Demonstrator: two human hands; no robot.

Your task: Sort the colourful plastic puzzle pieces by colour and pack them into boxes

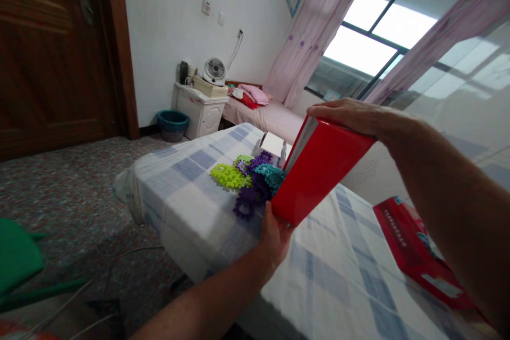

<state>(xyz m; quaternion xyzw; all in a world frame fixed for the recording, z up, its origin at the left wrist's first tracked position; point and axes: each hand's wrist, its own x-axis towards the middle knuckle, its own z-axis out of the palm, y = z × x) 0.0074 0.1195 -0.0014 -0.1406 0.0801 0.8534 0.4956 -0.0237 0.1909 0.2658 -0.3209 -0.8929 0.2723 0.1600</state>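
Note:
A glossy red box, with a pale grey-white strip along its far side, is held tilted above the table. My left hand is closed on its lower near corner. Across its top edge lies my right hand, fingers stretched over the far corner and pressed to it. Just beyond the box rests a pile of gear-shaped plastic pieces in lime green, purple and teal. The box hides part of this pile.
A checked cloth covers the table. Behind the gears is a white box; a printed red box lies at the right. A green stool, cables, a teal bucket, a cabinet with a fan and a bed surround it.

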